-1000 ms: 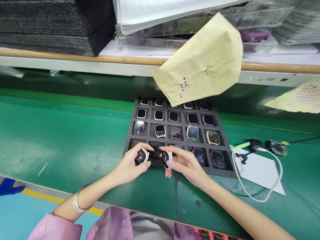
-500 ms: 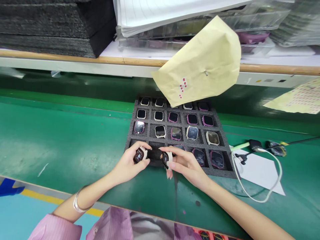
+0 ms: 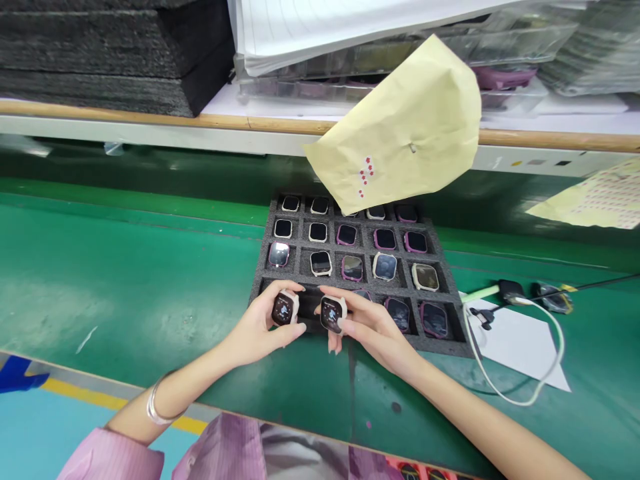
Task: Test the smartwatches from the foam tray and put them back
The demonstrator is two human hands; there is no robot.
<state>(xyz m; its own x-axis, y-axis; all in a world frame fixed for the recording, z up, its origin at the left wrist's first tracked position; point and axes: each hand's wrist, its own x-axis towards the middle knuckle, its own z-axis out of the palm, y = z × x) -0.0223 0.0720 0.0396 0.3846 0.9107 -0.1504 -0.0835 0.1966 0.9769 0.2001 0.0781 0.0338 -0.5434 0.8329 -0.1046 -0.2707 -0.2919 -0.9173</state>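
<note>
My left hand (image 3: 265,320) pinches a smartwatch body without a strap, the left watch (image 3: 284,309), between thumb and fingers. Its light case frames a lit dark screen that faces up. In my right hand (image 3: 367,323) is a similar pale-cased watch, the right watch (image 3: 331,313), its screen lit as well. Both are held side by side, a little apart, over the front edge of a dark grey foam tray (image 3: 360,283). Strapless watches in purple and pale cases sit in the tray's compartments, such as a pale one (image 3: 385,266) and a purple one (image 3: 433,319).
A yellow paper sheet (image 3: 405,127) hangs from the shelf edge over the tray's back row. Right of the tray lie a white cable (image 3: 561,340), a black adapter (image 3: 511,291) and white paper (image 3: 525,347). Black foam blocks (image 3: 100,53) are stacked on the shelf.
Both watches have been turned so their screens face me more squarely. The right one shows the larger turn. The hands stay in nearly the same place.
</note>
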